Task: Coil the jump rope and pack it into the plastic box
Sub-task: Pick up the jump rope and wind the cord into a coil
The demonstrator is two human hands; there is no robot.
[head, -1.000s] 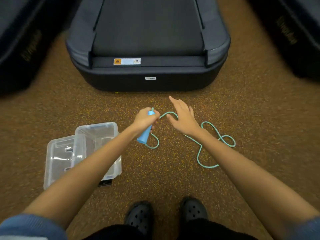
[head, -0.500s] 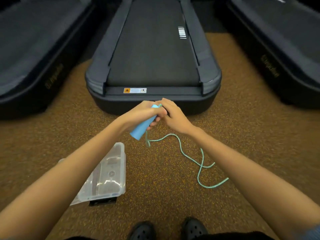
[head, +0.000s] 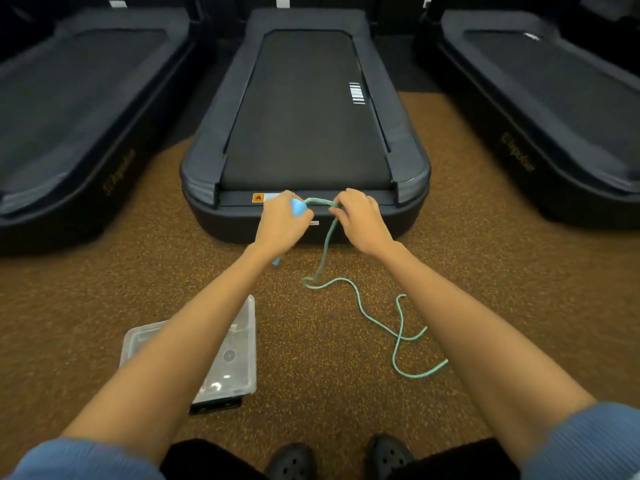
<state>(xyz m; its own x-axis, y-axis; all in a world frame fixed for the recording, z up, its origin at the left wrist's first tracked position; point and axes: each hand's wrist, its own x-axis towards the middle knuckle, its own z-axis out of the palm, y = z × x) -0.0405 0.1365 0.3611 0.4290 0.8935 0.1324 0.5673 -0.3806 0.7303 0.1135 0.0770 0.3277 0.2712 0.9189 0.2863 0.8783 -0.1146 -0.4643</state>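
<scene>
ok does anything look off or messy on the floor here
Mostly the rope: it trails over the floor in loose, crossing loops, not yet coiled, while the left hand grips the blue handle and the right hand pinches the cord. The plastic box sits askew, resting partly on a dark object.

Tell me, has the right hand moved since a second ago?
Yes. The right hand, then open over the floor short of the treadmill, now pinches the rope in front of the treadmill's end.

L hand (head: 282, 225) grips handle (head: 298, 206); R hand (head: 362, 221) pinches rope (head: 363, 306) (mostly floored).
</scene>
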